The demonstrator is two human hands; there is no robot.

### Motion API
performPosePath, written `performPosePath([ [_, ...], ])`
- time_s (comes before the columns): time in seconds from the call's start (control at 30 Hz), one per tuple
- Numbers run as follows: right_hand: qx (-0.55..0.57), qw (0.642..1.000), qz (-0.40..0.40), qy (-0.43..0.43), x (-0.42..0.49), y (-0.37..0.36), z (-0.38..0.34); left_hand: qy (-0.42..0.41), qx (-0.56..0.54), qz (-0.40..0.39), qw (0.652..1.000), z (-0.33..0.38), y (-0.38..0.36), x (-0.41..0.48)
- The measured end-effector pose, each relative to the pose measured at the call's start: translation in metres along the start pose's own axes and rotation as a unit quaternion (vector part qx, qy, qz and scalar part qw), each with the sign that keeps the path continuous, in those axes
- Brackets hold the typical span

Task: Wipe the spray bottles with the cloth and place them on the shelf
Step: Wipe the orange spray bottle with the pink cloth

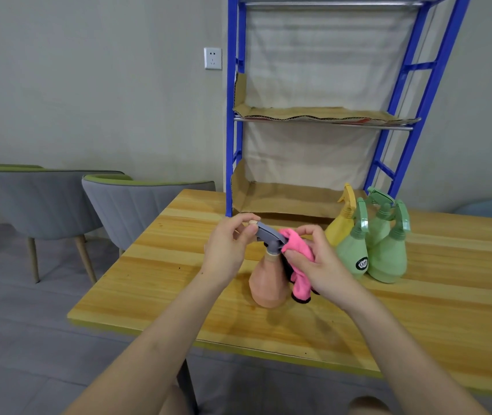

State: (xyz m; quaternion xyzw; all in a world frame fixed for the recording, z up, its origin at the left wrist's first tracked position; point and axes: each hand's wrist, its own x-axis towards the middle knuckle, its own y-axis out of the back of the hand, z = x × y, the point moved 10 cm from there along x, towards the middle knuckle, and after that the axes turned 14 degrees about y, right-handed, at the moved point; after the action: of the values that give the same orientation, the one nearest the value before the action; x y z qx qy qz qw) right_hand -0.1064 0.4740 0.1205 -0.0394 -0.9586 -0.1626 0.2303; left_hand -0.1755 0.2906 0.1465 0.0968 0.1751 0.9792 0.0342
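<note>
Our left hand pinches the nozzle end of the grey trigger head, thumb and forefinger closed on its tip. That steadies the peach spray bottle so it can't turn or tip under wiping pressure. Our right hand is closed on the pink cloth, pressing a fold against the back of the trigger head and neck; the rest of the cloth hangs down beside the bottle body, dark edge near the desk.

The bottle stands upright on the desk, base down, so the desk takes the weight and both hands only need to hold and rub. We judge we're mid-wipe on the head; the body looks not yet covered.

Just right of our right hand: a yellow bottle and three green bottles clustered, touching or nearly so, upright. Likely the waiting queue, kept within reach.

Behind the desk edge, the blue shelf, tiers lined with cardboard. No bottles on the visible tiers, so the task is early. The lowest lined tier sits near desk height, the easiest drop-off.

Risk: an elbow swing into the green cluster when moving the peach one back.
</note>
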Motion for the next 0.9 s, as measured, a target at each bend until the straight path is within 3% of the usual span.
performPosePath([
  [0.13, 0.06, 0.997, 0.043, -0.018, -0.008, 0.01, 0.007, 0.031, -0.031, 0.008, 0.999, -0.008, -0.001, -0.002],
  [0.37, 0.031, 0.993, 0.09, 0.063, -0.004, 0.025, -0.008, 0.092, -0.11, 0.022, 0.989, -0.01, -0.013, -0.026],
  [0.7, 0.036, 0.997, 0.063, 0.037, -0.016, 0.013, -0.013, 0.073, -0.13, -0.045, 0.988, 0.001, -0.027, -0.024],
  [0.83, 0.065, 0.992, 0.113, -0.001, -0.015, 0.024, -0.007, 0.074, -0.101, -0.093, 0.988, 0.003, -0.026, -0.018],
  [0.9, 0.024, 0.987, 0.157, 0.009, -0.015, 0.035, -0.004, 0.078, -0.095, -0.106, 0.987, 0.004, -0.026, -0.016],
])
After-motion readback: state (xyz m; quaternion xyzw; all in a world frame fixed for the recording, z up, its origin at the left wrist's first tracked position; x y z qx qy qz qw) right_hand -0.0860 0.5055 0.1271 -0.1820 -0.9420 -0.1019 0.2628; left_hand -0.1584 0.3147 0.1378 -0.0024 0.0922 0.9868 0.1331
